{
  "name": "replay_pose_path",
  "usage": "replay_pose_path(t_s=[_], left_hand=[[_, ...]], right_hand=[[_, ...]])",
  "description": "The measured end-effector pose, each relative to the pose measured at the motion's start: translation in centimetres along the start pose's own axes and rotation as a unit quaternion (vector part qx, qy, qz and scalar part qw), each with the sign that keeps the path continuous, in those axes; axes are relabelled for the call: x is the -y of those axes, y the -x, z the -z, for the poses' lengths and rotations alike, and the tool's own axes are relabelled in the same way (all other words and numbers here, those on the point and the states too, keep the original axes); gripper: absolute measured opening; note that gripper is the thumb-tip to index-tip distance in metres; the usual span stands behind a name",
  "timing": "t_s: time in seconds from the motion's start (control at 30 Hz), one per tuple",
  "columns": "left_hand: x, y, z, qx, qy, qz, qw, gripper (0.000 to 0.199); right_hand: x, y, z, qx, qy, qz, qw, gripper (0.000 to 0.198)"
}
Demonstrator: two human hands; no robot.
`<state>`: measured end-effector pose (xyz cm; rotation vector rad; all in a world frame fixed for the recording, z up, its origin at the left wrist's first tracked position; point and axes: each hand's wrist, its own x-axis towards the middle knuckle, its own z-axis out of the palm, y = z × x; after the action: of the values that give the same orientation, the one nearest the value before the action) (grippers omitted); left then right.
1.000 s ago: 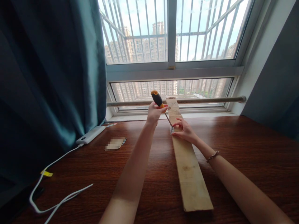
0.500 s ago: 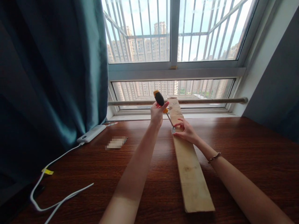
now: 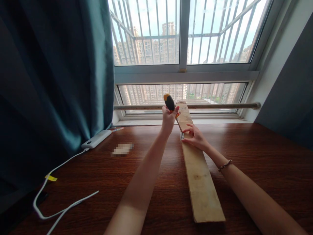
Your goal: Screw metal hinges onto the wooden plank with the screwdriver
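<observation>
My left hand (image 3: 169, 118) is closed round the black and yellow handle of a screwdriver (image 3: 169, 102). Its shaft slants down to the right, and the tip meets a small silver metal piece with holes, which looks like a hinge (image 3: 182, 136). That hinge lies at the left edge of a long wooden board (image 3: 201, 182). Thumb and forefinger of my right hand (image 3: 195, 137) pinch the hinge from the right, with the hand resting over the board. Whether a screw sits under the tip is too small to tell.
The board lies lengthwise on a dark brown wooden table (image 3: 151, 192), its far end near a metal rail (image 3: 220, 106) before the window. At left are a white power bank (image 3: 96, 139), a white cable (image 3: 66, 162), a blurred pale item (image 3: 122, 149) and a blue curtain (image 3: 97, 65).
My left hand and the screwdriver handle have shifted slightly right, leaving the screwdriver a little more upright. The tip stays on the hinge, and my right hand keeps its pinch.
</observation>
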<state>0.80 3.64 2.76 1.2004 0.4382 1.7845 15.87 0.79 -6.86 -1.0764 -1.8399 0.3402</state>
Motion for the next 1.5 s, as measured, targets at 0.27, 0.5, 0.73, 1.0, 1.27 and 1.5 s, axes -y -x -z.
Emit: replay_pose_path(t_s=[0.27, 0.5, 0.73, 1.0, 1.27, 1.5], left_hand=[[-0.4, -0.2, 0.5, -0.014, 0.025, 0.02, 0.999, 0.018], [0.4, 0.0, 0.3, -0.041, 0.012, 0.054, 0.998, 0.013], [-0.1, -0.1, 0.1, -0.097, 0.027, 0.019, 0.995, 0.011], [-2.0, 1.4, 0.7, -0.089, 0.021, 0.015, 0.996, 0.03], [-2.3, 2.8, 1.0, -0.081, 0.034, 0.043, 0.995, 0.034], [-1.7, 3.2, 0.6, -0.061, 0.023, 0.038, 0.997, 0.034]], right_hand=[[0.1, 0.0, 0.0, -0.001, -0.008, -0.001, 1.0, 0.067], [-0.1, 0.0, 0.0, 0.001, -0.01, 0.01, 1.0, 0.07], [-0.2, 0.0, -0.1, 0.004, -0.007, 0.015, 1.0, 0.072], [-0.1, -0.1, 0.4, 0.043, -0.035, 0.018, 0.998, 0.076], [0.1, 0.0, 0.8, 0.045, -0.054, 0.012, 0.997, 0.076], [0.2, 0.0, 0.8, 0.042, -0.047, 0.009, 0.998, 0.076]])
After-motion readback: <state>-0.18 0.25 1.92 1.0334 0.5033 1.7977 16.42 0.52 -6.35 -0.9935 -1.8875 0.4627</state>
